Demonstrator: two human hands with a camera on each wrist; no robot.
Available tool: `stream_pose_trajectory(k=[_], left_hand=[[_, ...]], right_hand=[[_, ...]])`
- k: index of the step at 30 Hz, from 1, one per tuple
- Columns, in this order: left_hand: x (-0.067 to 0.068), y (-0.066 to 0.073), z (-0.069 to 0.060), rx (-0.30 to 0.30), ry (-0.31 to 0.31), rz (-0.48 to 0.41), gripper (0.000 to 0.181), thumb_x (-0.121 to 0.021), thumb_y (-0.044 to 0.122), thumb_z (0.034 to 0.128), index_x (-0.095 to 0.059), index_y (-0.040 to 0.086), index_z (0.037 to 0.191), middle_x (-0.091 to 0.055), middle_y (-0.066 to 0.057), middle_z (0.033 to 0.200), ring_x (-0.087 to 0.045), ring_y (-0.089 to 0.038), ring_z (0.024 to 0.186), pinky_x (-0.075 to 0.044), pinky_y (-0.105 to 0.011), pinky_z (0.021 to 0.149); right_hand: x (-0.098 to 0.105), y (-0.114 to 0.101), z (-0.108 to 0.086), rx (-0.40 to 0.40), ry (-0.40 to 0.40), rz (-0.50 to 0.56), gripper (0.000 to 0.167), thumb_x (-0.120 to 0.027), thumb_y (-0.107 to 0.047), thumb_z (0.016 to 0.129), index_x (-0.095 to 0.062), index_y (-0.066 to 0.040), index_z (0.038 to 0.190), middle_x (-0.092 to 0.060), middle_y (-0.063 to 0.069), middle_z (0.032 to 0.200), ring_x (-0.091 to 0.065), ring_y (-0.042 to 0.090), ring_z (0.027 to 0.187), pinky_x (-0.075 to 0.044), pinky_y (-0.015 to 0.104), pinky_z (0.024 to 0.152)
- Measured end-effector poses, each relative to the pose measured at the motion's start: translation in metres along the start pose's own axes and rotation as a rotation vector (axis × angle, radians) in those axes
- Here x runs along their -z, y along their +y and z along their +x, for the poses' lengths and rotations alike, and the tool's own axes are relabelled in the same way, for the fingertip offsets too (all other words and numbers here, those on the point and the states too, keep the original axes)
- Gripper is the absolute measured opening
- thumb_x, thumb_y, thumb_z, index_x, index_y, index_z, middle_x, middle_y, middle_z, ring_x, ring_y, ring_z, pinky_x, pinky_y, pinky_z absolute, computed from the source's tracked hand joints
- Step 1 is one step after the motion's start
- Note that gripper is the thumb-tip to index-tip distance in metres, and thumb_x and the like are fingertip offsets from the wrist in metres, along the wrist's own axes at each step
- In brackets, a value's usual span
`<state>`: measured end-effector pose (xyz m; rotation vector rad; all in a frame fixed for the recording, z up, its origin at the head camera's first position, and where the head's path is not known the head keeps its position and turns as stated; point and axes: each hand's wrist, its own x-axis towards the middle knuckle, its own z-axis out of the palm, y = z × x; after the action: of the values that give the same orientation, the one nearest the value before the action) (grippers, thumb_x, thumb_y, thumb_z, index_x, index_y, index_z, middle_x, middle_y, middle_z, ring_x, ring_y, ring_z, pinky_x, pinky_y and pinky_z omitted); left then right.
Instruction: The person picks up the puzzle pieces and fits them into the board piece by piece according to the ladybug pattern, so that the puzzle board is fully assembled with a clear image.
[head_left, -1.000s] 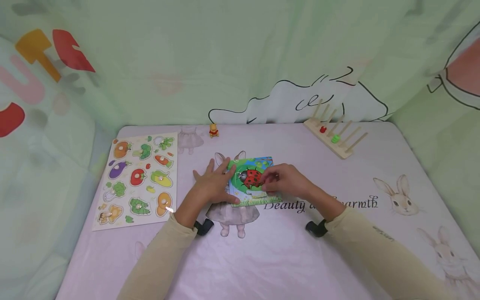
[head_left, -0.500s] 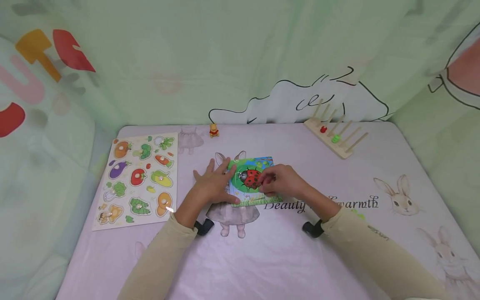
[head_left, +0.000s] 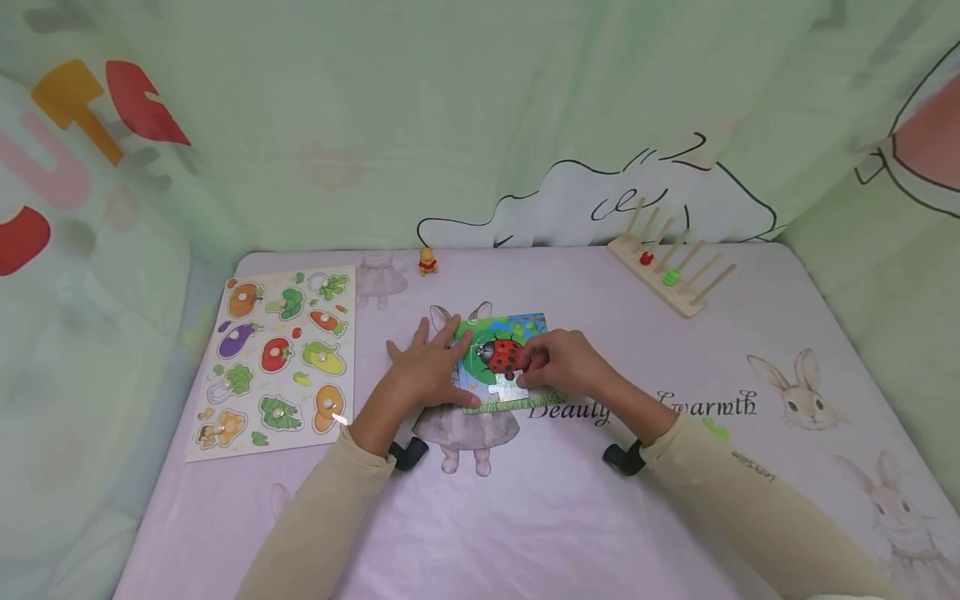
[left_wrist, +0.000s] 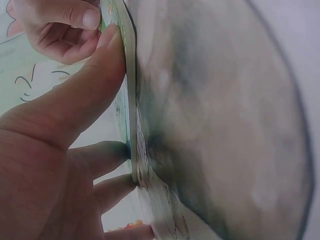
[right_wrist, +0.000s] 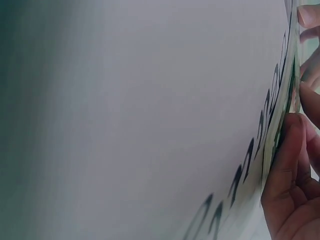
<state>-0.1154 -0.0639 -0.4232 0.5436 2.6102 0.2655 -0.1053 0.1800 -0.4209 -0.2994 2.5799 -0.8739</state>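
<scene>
A ladybug jigsaw puzzle [head_left: 491, 333] lies flat on the table, with a green and blue picture and a grassy lower border. My left hand [head_left: 426, 371] rests on its left side, fingers spread, thumb at the lower edge; the left wrist view shows the thumb [left_wrist: 102, 75] on the board's edge. Over the puzzle's right part, my right hand [head_left: 564, 362] has its fingers bent, thumb and forefinger together by the ladybug, seeming to pinch a puzzle piece mostly hidden by the fingers. Just below the ladybug shows a pale, shiny patch with a jigsaw outline.
A vegetable peg puzzle board [head_left: 277, 358] lies at the left. A small bear figure [head_left: 427, 262] stands at the back edge. A wooden peg rack [head_left: 660, 279] with red and green rings is at back right. Something bright green [head_left: 716, 429] lies beside the right sleeve.
The right fingers have shifted slightly over the puzzle's right part, and a pale patch now shows below the ladybug. The right forearm has moved a little, uncovering the green thing. The left hand stays put.
</scene>
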Motion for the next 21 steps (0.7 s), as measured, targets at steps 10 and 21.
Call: stream_pose_trajectory(k=[10,21], left_hand=[[-0.0004,0.0001,0.0008,0.004,-0.004,0.005,0.11,-0.081,0.064,0.0763,-0.024,0.028,0.164,-0.007,0.003,0.174,-0.003,-0.045,0.158,-0.016,-0.085,0.107],[0.0025,0.0005,-0.0008,0.003,-0.016,-0.023,0.111,-0.082,0.062,0.0761,-0.023,0.028,0.164,-0.005,0.003,0.174,0.0,-0.045,0.158,-0.014,-0.086,0.107]], right_hand=[[-0.001,-0.0004,-0.0002,-0.008,0.007,-0.012,0.016,-0.087,-0.02,0.081,-0.074,-0.014,0.088,-0.068,-0.002,0.072,-0.059,0.014,0.071,-0.045,0.029,0.066],[0.0047,0.0009,0.0001,0.016,0.01,-0.146,0.056,-0.08,-0.03,0.088,-0.065,-0.015,0.14,-0.062,0.0,0.072,-0.052,0.013,0.065,-0.04,0.027,0.059]])
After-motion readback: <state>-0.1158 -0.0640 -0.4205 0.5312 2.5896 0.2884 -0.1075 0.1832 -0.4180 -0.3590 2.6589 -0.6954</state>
